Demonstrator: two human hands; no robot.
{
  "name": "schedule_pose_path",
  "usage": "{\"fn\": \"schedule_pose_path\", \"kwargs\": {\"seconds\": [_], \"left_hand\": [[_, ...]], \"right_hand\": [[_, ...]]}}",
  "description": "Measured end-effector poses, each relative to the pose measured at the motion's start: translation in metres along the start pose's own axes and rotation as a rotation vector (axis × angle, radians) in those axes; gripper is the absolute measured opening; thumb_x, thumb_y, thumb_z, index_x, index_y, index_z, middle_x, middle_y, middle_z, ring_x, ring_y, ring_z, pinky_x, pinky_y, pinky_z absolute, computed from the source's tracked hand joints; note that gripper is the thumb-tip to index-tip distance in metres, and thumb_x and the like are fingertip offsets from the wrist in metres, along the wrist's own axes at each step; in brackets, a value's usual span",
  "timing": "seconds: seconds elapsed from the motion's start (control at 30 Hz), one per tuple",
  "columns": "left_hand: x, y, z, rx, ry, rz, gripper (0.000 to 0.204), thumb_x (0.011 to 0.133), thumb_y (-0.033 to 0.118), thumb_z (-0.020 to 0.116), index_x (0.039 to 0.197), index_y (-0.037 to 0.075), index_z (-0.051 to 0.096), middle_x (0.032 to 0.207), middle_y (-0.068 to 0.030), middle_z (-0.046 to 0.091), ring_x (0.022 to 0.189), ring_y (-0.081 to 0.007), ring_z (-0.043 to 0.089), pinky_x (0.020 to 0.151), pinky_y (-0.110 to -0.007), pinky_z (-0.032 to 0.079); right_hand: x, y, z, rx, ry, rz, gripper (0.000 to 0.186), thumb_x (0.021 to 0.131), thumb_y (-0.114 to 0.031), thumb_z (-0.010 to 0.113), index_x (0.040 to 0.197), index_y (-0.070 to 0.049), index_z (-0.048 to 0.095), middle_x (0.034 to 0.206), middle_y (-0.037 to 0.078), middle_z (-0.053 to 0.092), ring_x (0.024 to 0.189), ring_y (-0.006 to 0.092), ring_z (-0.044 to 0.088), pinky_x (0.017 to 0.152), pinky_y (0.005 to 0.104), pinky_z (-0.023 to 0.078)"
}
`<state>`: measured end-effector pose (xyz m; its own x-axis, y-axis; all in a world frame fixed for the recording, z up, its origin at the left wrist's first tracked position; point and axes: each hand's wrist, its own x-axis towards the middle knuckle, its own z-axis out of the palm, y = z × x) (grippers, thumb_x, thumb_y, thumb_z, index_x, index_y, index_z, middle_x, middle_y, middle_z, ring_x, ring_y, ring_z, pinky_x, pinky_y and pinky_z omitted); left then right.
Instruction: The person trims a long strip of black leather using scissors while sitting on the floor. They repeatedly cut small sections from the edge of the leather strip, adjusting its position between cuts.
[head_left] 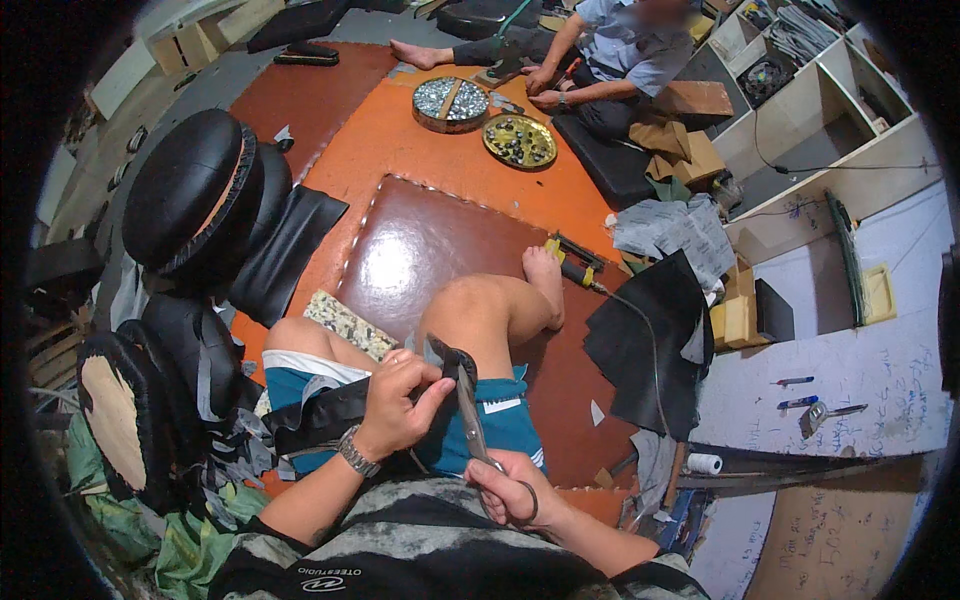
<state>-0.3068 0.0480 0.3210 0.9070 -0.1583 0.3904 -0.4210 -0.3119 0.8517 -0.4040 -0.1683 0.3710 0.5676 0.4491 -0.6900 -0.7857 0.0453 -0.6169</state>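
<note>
My right hand (512, 487) is closed around the handles of a pair of metal scissors (471, 425), whose blades point up and away from me. The blade tips lie against the end of a black leather-like padded piece (325, 415) that rests across my lap. My left hand (395, 402) pinches this piece near that end, close to the blades, with a watch on the wrist. How far the blades are apart is hard to make out.
Beside my foot lies a yellow-black staple gun (574, 265) with a hose. Black cushions (185, 190) are stacked at left. Ahead stand a round tin (450, 104) and a gold tray (519, 140) of small parts. Another person (620, 60) sits at the far side. Black sheets (650, 350) lie right.
</note>
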Motion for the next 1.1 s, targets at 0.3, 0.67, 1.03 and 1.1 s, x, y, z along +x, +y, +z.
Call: {"fn": "schedule_pose_path", "kwargs": {"seconds": [0.3,0.67,1.03,1.1], "left_hand": [[-0.006,0.008,-0.001,-0.001,-0.008,-0.128,0.017,0.080,0.006,0.081,0.079,0.005,0.064,0.077,-0.0089,0.063,0.079,-0.0279,0.058,0.077,-0.041,0.047],[-0.017,0.008,-0.002,-0.035,-0.015,0.009,0.012,0.075,0.002,0.082,0.078,0.006,0.071,0.107,-0.0077,0.079,0.102,-0.0289,0.067,0.089,-0.039,0.053],[-0.018,0.018,0.014,0.004,0.059,-0.011,0.033,0.067,-0.005,0.071,0.096,0.008,0.078,0.086,-0.0069,0.068,0.076,-0.0272,0.060,0.079,-0.038,0.045],[-0.021,0.017,0.009,-0.020,0.065,0.090,0.034,0.066,-0.005,0.071,0.095,0.009,0.079,0.083,-0.0054,0.068,0.074,-0.0266,0.059,0.079,-0.038,0.046]], "right_hand": [[-0.022,-0.014,-0.042,0.088,-0.193,0.101,0.040,0.110,-0.042,0.054,0.112,-0.002,0.059,0.062,0.000,0.049,0.049,0.0120,0.050,0.048,0.0281,0.043],[-0.024,-0.029,-0.062,0.000,-0.317,0.172,0.046,0.110,-0.048,0.052,0.114,-0.002,0.060,0.065,0.001,0.051,0.055,0.0121,0.053,0.052,0.0275,0.045],[-0.018,-0.043,-0.065,-0.054,-0.273,0.204,0.046,0.110,-0.048,0.053,0.110,-0.003,0.062,0.061,-0.003,0.046,0.050,0.0092,0.047,0.047,0.0258,0.041],[-0.018,-0.046,-0.068,-0.104,-0.269,0.207,0.046,0.109,-0.048,0.054,0.109,-0.003,0.064,0.061,-0.003,0.047,0.049,0.0087,0.047,0.046,0.0255,0.041]]}}
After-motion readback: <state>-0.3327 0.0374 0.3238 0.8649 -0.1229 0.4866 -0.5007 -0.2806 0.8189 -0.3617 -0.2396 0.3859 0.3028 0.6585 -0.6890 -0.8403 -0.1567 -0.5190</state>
